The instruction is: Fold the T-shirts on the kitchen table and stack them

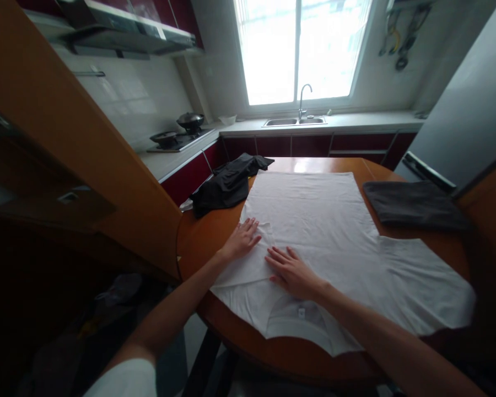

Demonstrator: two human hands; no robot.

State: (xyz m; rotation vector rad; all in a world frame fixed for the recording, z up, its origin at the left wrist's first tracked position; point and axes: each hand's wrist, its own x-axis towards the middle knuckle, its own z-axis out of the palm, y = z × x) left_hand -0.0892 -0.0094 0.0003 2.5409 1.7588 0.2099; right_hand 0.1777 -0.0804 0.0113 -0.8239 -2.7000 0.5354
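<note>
A white T-shirt point(314, 215) lies spread over the round wooden table, its neckline and small label toward me and its hem at the far side. My left hand point(242, 240) rests on the shirt near the left sleeve, fingers stretched out and palm down. Close beside it, my right hand point(293, 273) lies flat on the cloth just above the neckline, fingers apart. Neither hand grips the fabric. The right sleeve point(425, 281) reaches out toward the table's right edge, while the left sleeve is folded inward or bunched near my left hand.
On the wooden table point(209, 242), a crumpled black garment point(227, 184) lies at the back left. A folded dark grey cloth point(413, 203) lies at the right. Beyond are a sink point(295, 122), a stove point(182, 140) with pans, and a fridge point(450, 110) at the right.
</note>
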